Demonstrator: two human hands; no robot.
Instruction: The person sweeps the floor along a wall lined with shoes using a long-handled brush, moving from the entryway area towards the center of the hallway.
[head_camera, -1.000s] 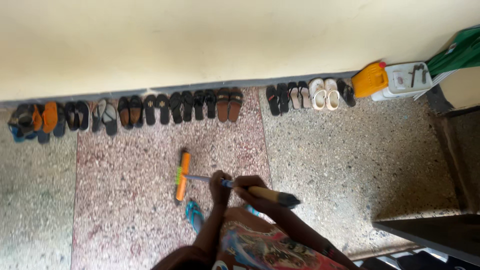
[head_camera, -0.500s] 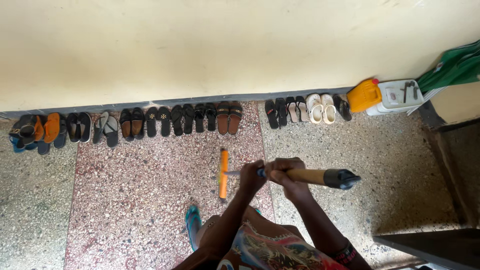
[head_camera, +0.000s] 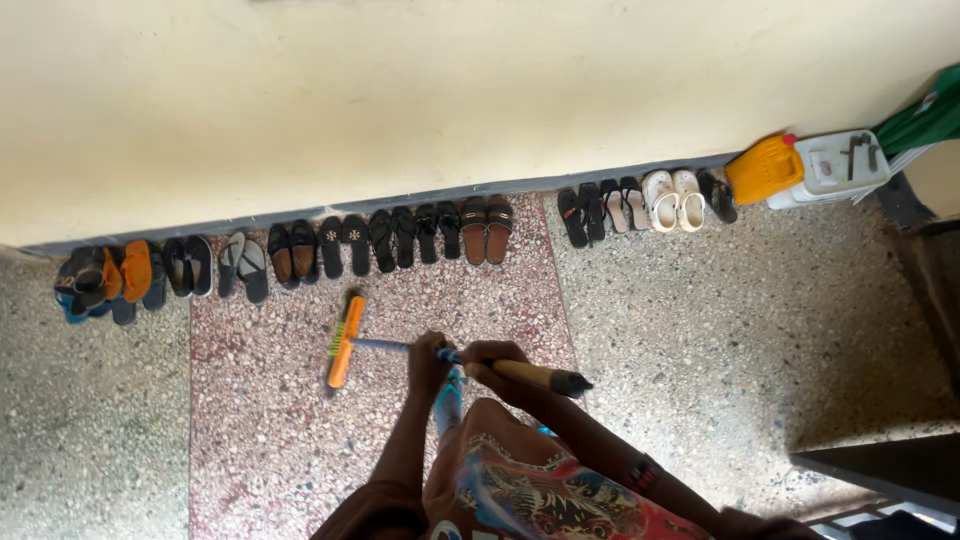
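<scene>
A single head-worn view is given, aimed steeply down from standing height at the floor (head_camera: 700, 330); the wall (head_camera: 450, 90) is met at 12 o'clock, the hands seen near at 6.

The middle of the broom handle (head_camera: 520, 373) is covered by the left hand (head_camera: 430, 362) and right hand (head_camera: 492, 360) closed around it. The green object (head_camera: 925, 118) at the right edge is cut off, and the small items on the white container (head_camera: 835, 165) cannot be made out.
</scene>
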